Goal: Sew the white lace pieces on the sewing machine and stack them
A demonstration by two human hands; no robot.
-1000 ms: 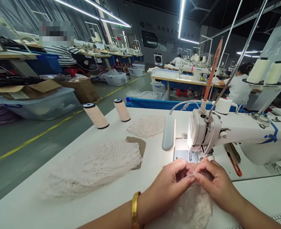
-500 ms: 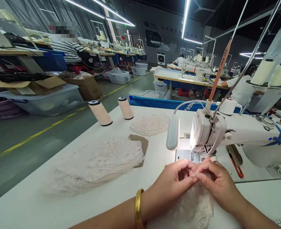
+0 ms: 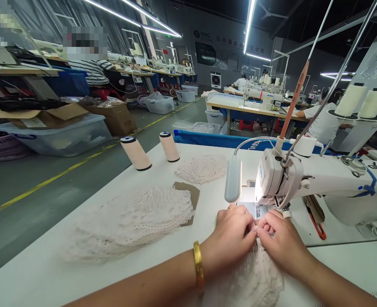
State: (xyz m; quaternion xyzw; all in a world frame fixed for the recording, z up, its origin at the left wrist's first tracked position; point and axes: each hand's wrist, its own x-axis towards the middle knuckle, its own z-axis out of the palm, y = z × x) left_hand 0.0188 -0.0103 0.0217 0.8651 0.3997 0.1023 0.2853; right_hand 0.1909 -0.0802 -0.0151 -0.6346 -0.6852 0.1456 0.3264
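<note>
Just in front of the needle of a white sewing machine (image 3: 267, 175), both my hands pinch the top edge of a piece of cream lace fabric (image 3: 260, 273). My left hand (image 3: 231, 232), with a gold bangle at the wrist, is closed on the lace from the left. From the right, my right hand (image 3: 279, 238) is closed on the same edge, its fingertips close to the left ones. The lace hangs down from the fingers over the table towards me. Fingers hide the exact spot they grip.
A pile of cream lace pieces (image 3: 133, 221) lies left on the white table, with a smaller lace stack (image 3: 203, 168) behind. Two peach thread cones (image 3: 136, 154) stand at the table's far left edge. Orange-handled scissors (image 3: 318, 224) lie under the machine arm. A grey lamp (image 3: 233, 179) hangs beside the machine head.
My hands have turned knuckles-up and shifted slightly left, nearer the needle plate. The lace edge stays pinched between them and now hangs straighter below the fingers.
</note>
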